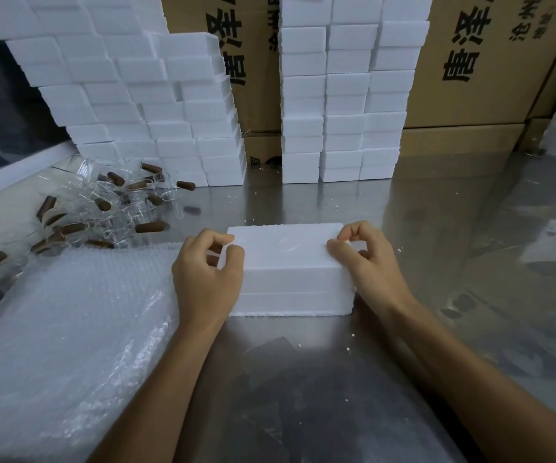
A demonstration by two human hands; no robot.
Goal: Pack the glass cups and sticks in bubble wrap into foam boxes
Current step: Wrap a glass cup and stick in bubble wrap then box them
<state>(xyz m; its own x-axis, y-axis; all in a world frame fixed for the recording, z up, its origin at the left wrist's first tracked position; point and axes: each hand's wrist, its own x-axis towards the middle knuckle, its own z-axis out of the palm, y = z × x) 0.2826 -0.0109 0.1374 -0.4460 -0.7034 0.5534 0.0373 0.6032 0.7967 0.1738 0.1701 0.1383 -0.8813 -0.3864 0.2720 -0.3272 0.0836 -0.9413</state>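
The left hand (207, 272) and right hand (368, 259) pinched the lid ends of the closed white rectangular foam box (290, 279) resting on the steel table (437, 228), seemingly opening it, which calls for lifting evenly.

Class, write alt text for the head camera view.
Two hands, left hand and right hand, grip the ends of a closed white foam box on a metal table. Bubble wrap lies left.
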